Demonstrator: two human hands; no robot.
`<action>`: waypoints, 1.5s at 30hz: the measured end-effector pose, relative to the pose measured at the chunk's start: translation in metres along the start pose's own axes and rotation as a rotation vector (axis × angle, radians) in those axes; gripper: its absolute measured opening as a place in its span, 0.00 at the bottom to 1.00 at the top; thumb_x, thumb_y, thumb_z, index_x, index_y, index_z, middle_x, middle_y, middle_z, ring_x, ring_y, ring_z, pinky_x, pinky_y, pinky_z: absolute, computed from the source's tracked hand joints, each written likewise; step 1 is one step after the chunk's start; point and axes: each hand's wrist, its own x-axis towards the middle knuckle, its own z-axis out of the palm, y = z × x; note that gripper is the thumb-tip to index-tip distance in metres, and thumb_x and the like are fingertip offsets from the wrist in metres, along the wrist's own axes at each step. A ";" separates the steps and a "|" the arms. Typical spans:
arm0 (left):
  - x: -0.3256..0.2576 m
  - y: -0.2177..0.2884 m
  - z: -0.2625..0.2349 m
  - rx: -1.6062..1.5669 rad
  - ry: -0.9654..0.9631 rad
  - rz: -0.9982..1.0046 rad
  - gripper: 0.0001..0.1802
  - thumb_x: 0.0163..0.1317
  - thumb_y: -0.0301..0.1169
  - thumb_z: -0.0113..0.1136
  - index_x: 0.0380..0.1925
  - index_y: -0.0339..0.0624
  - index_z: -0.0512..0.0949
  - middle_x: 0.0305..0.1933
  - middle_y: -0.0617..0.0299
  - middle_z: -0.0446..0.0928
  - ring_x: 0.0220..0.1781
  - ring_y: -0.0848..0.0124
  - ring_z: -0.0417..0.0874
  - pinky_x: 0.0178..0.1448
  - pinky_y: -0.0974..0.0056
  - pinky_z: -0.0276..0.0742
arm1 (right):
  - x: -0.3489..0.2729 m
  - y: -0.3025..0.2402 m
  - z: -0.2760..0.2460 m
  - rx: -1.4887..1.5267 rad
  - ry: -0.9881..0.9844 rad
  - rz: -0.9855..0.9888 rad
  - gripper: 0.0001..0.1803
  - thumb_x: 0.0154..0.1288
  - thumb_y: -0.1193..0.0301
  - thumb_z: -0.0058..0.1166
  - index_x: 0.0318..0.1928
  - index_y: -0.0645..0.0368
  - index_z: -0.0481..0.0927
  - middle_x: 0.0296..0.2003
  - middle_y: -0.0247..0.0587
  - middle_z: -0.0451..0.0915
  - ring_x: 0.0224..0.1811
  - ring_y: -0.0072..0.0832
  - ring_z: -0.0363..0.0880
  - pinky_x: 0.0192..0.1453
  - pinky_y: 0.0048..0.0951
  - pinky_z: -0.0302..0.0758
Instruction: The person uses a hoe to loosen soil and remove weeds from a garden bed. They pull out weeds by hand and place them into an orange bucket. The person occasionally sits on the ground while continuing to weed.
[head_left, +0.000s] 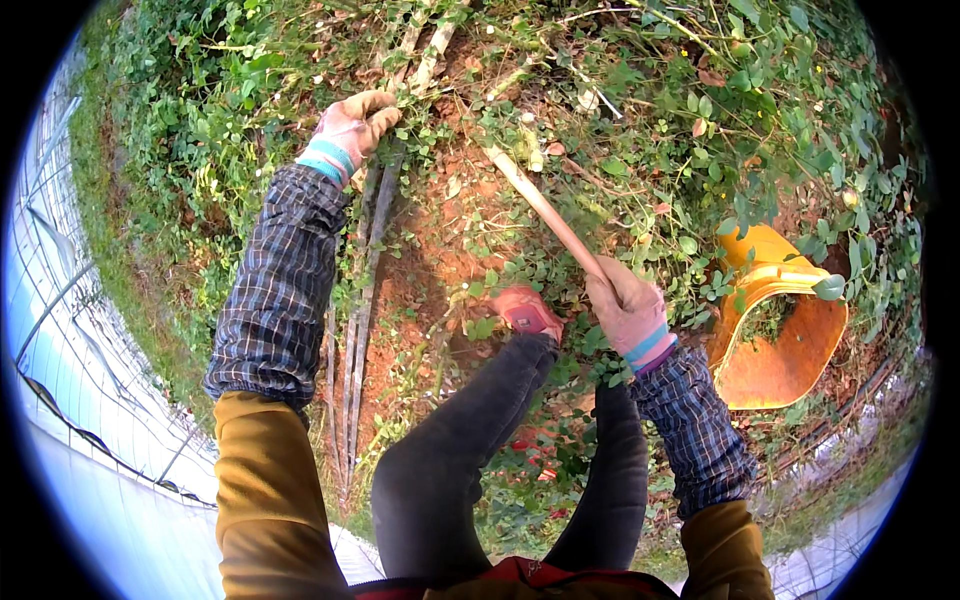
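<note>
Here, the wooden handle is gripped by the right hand, closed around its near end; the left hand, farther off to the left, is closed on green weeds. For a clean stroke, the handle should be kept low and steady, and the foot held clear. The handle is pale, slim and straight, running away over red soil; its head seems hidden under leaves. An orange bucket lies tipped at the right.
</note>
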 end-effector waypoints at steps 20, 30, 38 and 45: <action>-0.163 -0.054 -0.086 0.095 0.574 -0.060 0.10 0.64 0.31 0.59 0.44 0.41 0.78 0.28 0.68 0.78 0.25 0.78 0.76 0.28 0.72 0.74 | -0.130 -0.015 0.019 0.298 0.009 0.396 0.18 0.67 0.65 0.52 0.54 0.59 0.76 0.24 0.38 0.77 0.25 0.23 0.76 0.30 0.27 0.72; -0.190 -0.147 -0.080 0.725 0.567 -0.487 0.15 0.61 0.30 0.57 0.48 0.41 0.77 0.43 0.51 0.82 0.43 0.61 0.83 0.47 0.61 0.76 | -0.134 -0.003 -0.042 0.013 -0.127 0.492 0.15 0.67 0.68 0.53 0.52 0.56 0.78 0.24 0.36 0.75 0.24 0.20 0.73 0.29 0.26 0.72; -0.062 -0.061 -0.006 0.770 0.644 0.405 0.43 0.53 0.41 0.69 0.65 0.37 0.61 0.64 0.42 0.66 0.63 0.48 0.70 0.67 0.54 0.66 | -0.032 0.021 -0.008 -0.030 -0.173 0.138 0.15 0.66 0.66 0.55 0.51 0.57 0.78 0.26 0.40 0.79 0.28 0.21 0.76 0.34 0.26 0.74; 0.042 -0.094 -0.010 -0.369 0.367 -0.101 0.37 0.64 0.42 0.53 0.67 0.37 0.52 0.60 0.34 0.65 0.48 0.52 0.73 0.45 0.59 0.68 | 0.028 -0.024 0.057 0.292 -0.201 0.451 0.16 0.67 0.63 0.55 0.48 0.62 0.80 0.25 0.30 0.78 0.25 0.17 0.75 0.27 0.23 0.71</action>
